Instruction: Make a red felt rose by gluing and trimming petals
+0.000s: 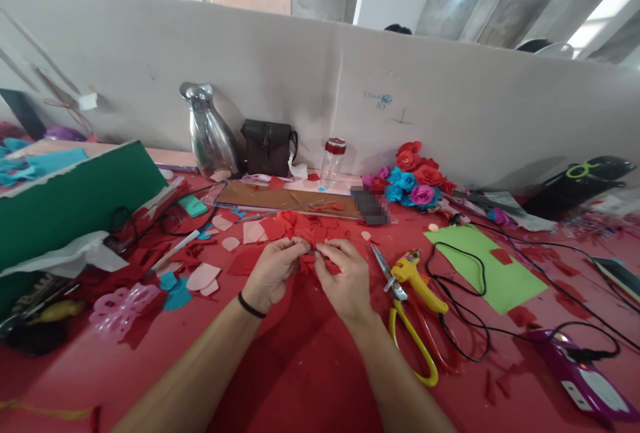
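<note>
Both hands meet over the middle of the red table (pixel 295 366), fingers pinched close together on red crepe paper (pixel 293 221). My left hand (pixel 277 270), with a dark band at the wrist, grips the paper from the left. From the right, my right hand (pixel 347 276) pinches its edge; the exact fold between the fingertips is too small to make out. Right of my right hand lie a yellow glue gun (pixel 417 280) with a black cord and a pair of scissors (pixel 425 356) with yellow and red handles. Pink paper petals (pixel 203 278) and blue pieces (pixel 177 294) are scattered leftward.
Behind the hands lie a brown board (pixel 280 198) and a dark blurred-out object (pixel 370 205). A steel flask (pixel 210 133), dark bag (pixel 269 146), glass jar (pixel 332 163) and paper flowers (pixel 415 176) line the partition. A purple power strip (pixel 583 376) and cords occupy the right.
</note>
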A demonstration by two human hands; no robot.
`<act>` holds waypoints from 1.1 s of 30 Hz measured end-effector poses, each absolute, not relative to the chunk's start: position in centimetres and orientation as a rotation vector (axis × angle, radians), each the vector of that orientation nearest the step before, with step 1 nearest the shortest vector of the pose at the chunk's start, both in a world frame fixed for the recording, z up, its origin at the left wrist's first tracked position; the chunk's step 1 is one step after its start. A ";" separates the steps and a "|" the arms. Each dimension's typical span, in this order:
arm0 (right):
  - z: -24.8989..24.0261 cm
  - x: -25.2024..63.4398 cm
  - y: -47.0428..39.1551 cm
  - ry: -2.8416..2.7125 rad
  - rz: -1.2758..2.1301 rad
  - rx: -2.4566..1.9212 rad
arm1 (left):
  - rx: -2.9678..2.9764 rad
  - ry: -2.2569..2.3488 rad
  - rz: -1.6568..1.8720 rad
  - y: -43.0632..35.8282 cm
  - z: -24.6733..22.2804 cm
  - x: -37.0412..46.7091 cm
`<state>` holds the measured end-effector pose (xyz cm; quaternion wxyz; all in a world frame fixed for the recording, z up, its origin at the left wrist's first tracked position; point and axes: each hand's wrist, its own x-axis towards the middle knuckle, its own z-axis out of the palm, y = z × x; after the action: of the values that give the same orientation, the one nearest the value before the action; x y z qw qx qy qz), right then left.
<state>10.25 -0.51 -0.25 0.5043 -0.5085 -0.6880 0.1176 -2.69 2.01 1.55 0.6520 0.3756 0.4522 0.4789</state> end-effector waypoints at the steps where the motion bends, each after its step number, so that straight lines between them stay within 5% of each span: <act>1: -0.1 10.2 -0.5 -1.627 0.328 -1.218 | 0.859 1.034 1.086 2.0 1.6 -2.7; 12: -0.3 10.6 0.3 -1.196 0.914 -1.233 | 0.977 1.084 1.075 1.3 2.5 -2.1; 33: 0.3 10.3 0.4 -0.997 1.099 -1.136 | 0.976 1.034 1.091 1.1 2.6 -2.0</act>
<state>10.30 0.36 0.31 0.5943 -0.4888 -0.4291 0.4731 -2.00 1.11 2.58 0.6246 0.4253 0.4507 0.4753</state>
